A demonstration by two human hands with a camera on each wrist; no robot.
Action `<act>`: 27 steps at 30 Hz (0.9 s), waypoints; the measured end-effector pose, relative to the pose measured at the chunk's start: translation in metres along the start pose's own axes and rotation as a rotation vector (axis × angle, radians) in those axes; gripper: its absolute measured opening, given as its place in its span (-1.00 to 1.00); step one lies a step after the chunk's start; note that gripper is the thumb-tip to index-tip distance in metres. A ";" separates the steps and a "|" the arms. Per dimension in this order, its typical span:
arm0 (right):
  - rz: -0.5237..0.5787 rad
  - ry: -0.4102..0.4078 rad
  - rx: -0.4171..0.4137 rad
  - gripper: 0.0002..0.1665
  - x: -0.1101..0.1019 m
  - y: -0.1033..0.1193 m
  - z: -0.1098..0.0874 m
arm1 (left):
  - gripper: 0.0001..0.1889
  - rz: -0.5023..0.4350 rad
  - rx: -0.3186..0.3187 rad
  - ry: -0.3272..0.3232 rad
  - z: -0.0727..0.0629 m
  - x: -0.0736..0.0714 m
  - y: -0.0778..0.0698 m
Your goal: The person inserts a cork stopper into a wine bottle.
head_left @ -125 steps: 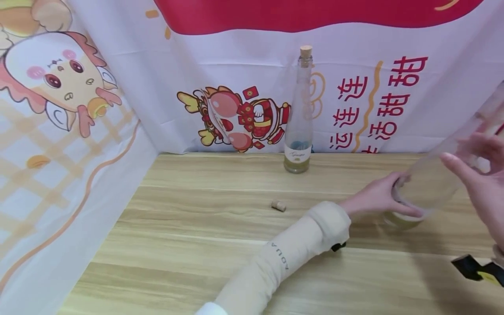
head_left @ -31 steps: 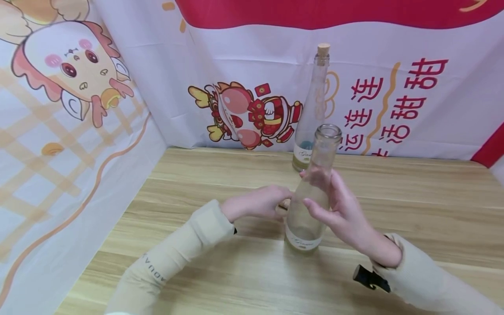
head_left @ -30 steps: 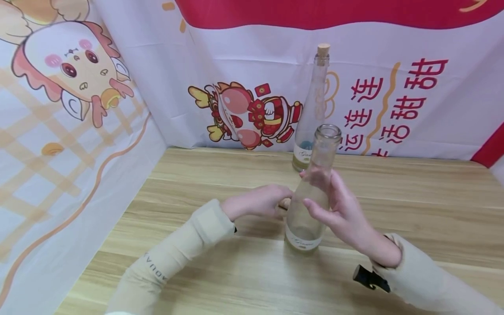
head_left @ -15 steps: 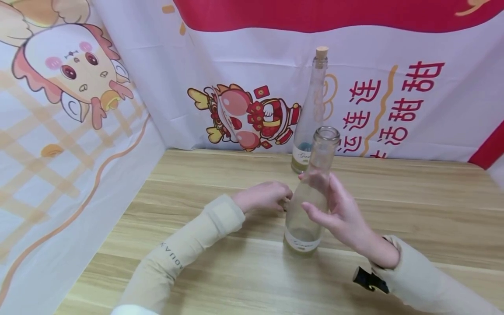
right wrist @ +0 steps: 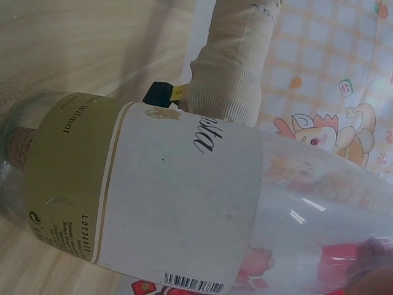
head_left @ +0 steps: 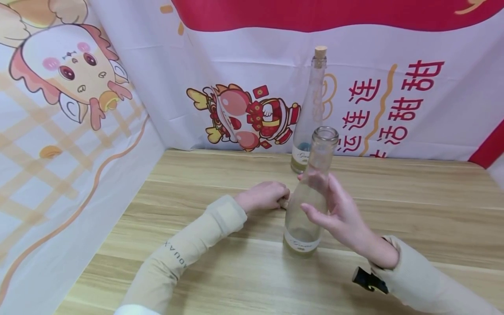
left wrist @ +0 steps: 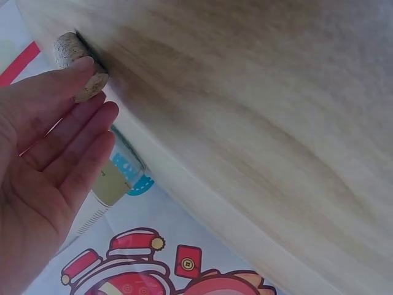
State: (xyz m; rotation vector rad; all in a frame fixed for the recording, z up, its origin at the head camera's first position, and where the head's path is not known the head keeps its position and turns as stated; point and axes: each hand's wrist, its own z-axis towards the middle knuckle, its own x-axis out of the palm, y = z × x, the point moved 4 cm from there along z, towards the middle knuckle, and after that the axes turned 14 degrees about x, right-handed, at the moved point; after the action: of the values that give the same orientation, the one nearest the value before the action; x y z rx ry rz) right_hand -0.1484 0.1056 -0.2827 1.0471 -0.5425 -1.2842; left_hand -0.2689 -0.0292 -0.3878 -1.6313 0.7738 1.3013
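My left hand point(head_left: 264, 196) is low over the table, pinching a loose cork point(left wrist: 72, 54) between thumb and fingers. In the left wrist view the cork is close to the wood, the thumb lying across it. Just right of that hand stands an uncorked clear glass bottle point(head_left: 306, 199), upright, with a white and olive label point(right wrist: 178, 184). My right hand point(head_left: 348, 221) grips the bottle around its upper body, thumb in front and other fingers partly hidden behind the glass.
A second clear bottle point(head_left: 301, 155) with a cork stopper point(head_left: 320, 52) in its mouth stands at the table's back edge, partly behind the held bottle. Printed white cloth point(head_left: 244, 52) hangs behind and at the left of the wooden table point(head_left: 220, 175).
The held bottle has come from the right to the middle and now stands upright. My left hand has left that bottle and taken the cork, which lay loose on the table.
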 end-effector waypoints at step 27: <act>-0.028 -0.033 0.041 -0.21 0.001 -0.006 -0.002 | -0.83 -0.076 0.099 -0.353 -0.029 -0.098 -0.030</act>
State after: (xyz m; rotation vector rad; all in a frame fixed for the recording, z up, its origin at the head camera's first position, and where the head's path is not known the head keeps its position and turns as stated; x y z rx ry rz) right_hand -0.1498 0.1059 -0.2887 1.0723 -0.5832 -1.3218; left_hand -0.2558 -0.0484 -0.2834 -1.2921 0.5458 1.4217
